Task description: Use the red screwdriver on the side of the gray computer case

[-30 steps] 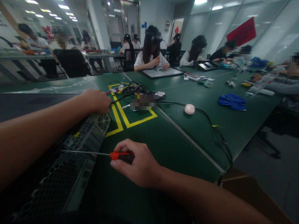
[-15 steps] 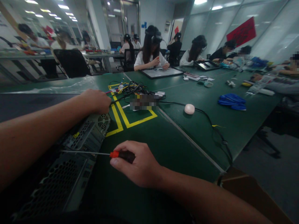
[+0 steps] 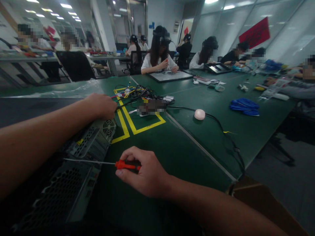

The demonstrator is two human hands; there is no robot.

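A grey computer case (image 3: 81, 167) lies on its side on the green table (image 3: 172, 147), its perforated rear panel and small fan facing me. My right hand (image 3: 142, 172) is closed around the red and black handle of a screwdriver (image 3: 103, 163); the long thin shaft points left and its tip meets the case's rear panel. My left hand (image 3: 100, 105) rests curled on the far top corner of the case, above the fan, its fingers hidden from me.
Yellow tape marks a square (image 3: 137, 123) holding tangled cables (image 3: 140, 93). A pink round object (image 3: 199, 114) sits on a black cord. Blue gloves (image 3: 244, 107) lie further right. Several people work at the far side and right. A cardboard box (image 3: 265, 206) stands below the table edge.
The screwdriver handle has turned a little in my right hand, showing more red. Both hands and the case stay where they were.
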